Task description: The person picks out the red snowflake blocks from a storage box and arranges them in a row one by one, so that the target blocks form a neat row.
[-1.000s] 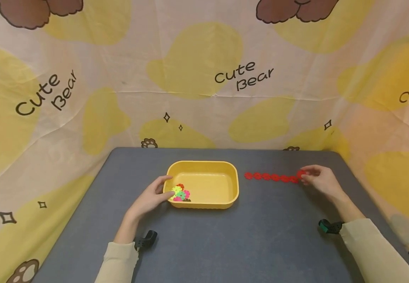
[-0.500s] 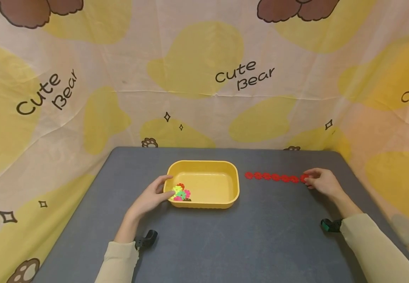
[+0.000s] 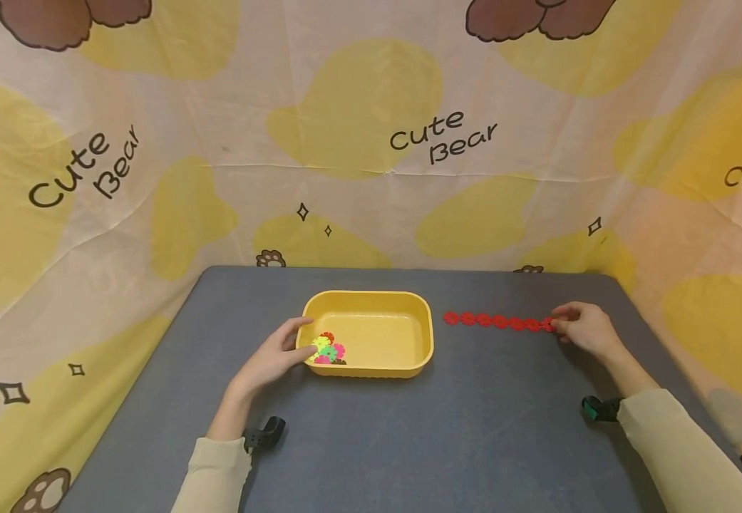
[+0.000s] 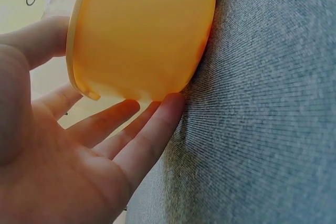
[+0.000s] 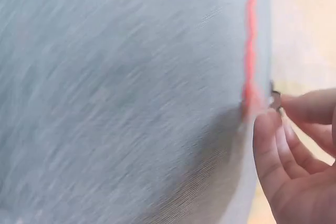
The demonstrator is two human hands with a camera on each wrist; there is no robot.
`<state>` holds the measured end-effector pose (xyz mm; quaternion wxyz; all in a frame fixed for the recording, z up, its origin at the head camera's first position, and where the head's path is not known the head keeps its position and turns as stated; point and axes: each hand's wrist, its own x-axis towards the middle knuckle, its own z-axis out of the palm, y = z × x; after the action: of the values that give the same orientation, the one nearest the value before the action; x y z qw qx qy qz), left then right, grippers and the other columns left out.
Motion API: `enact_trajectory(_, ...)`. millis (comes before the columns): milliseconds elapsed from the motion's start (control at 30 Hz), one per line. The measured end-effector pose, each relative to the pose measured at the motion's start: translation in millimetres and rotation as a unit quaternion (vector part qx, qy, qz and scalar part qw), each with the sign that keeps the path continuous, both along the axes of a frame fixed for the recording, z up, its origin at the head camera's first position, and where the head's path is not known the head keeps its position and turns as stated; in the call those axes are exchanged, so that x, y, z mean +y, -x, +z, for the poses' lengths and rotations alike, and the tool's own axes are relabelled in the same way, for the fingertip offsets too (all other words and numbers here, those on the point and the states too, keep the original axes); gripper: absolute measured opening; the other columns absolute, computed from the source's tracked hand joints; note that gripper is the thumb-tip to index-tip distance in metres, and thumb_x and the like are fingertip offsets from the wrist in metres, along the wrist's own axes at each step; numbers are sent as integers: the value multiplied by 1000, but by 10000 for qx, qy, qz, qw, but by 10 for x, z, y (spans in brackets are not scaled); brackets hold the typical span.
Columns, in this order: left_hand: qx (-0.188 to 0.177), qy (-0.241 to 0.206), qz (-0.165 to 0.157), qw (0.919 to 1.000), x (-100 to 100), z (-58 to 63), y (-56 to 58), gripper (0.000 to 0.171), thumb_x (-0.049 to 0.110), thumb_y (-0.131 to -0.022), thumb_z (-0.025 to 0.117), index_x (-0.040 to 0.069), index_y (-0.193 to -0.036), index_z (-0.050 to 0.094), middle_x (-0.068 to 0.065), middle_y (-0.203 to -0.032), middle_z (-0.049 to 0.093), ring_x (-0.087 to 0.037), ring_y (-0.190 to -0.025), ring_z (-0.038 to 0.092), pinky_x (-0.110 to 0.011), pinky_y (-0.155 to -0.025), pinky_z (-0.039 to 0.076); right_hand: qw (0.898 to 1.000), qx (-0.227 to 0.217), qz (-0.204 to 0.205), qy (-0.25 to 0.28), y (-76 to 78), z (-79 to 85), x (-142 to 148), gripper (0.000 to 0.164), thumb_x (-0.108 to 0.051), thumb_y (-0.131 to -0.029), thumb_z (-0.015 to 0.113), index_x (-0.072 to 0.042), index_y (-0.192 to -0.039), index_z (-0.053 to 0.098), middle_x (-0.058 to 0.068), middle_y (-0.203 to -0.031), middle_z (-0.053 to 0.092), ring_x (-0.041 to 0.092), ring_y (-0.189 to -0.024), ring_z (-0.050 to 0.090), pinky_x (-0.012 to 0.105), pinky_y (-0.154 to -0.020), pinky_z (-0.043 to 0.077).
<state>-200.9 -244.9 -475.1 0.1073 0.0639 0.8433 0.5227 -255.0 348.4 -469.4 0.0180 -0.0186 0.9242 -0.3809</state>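
My left hand [image 3: 274, 354] holds the left end of a yellow plastic box [image 3: 403, 372], thumb and fingers at its rim and outer wall in the left wrist view. Several small notched plastic discs [image 3: 328, 351] in yellow, green, pink and red lie in the box's near left corner, partly behind the thumb. To the right, a row of red notched discs [image 3: 500, 322] runs across the table, edge to edge. My right hand [image 3: 585, 331] pinches the red disc [image 3: 547, 325] at the row's right end, which the fingertips partly cover. The right wrist view shows the row edge-on and blurred.
The dark grey table [image 3: 396, 434] ends at a back edge just beyond the box and the row. A patterned cloth [image 3: 358, 107] hangs behind it and along both sides. Each wrist wears a black band with a small device [image 3: 269, 433].
The right hand has lowered the red disc from above the row to its right end, then slid it slightly left against the neighbouring disc. The left hand and the box have stayed put.
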Motion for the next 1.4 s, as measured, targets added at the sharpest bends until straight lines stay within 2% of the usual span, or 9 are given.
enact_trajectory(267, -7, -2, 22, 10000, -4, 1, -8, 68, 31, -95, 73, 13, -152, 39, -16, -163, 28, -37, -143, 42, -55, -111, 39, 9998, 155, -76, -94, -11, 167, -108, 36, -16, -100, 62, 9, -125, 61, 27, -108, 69, 28, -81, 72, 34, -66, 59)
enact_trajectory(500, -28, -2, 21, 10000, -7, -21, -4, 68, 30, -96, 72, 13, -152, 39, -16, -163, 27, -37, -144, 41, -54, -111, 40, 9994, 296, 181, -72, -74, 244, -295, 38, -23, -103, 61, 7, -127, 62, 27, -113, 68, 34, -87, 72, 36, -69, 57)
enact_trajectory(667, -11, -8, 0, 10000, -4, -20, 0, 66, 27, -96, 72, 12, -152, 39, -17, -163, 27, -38, -143, 41, -55, -110, 40, 9984, 403, 390, 22, -115, 255, -490, 36, -22, -102, 62, 7, -124, 64, 25, -110, 70, 31, -83, 71, 35, -67, 56)
enact_trajectory(1100, -10, 41, 35, 10000, 0, -7, -1, 65, 28, -96, 72, 14, -152, 40, -16, -163, 27, -38, -144, 39, -55, -111, 40, 9949, 329, 913, 280, -173, 365, -1065, 27, -20, -100, 65, -1, -120, 68, 22, -111, 71, 37, -86, 71, 37, -68, 57)
enact_trajectory(1400, -11, -46, -7, 10000, 20, 13, 4, 66, 27, -96, 72, 13, -152, 40, -16, -163, 28, -37, -144, 40, -54, -111, 40, 9917, 543, 1126, 315, -201, 476, -1416, 24, -18, -97, 70, -4, -116, 71, 10, -105, 72, 29, -82, 69, 37, -68, 55)
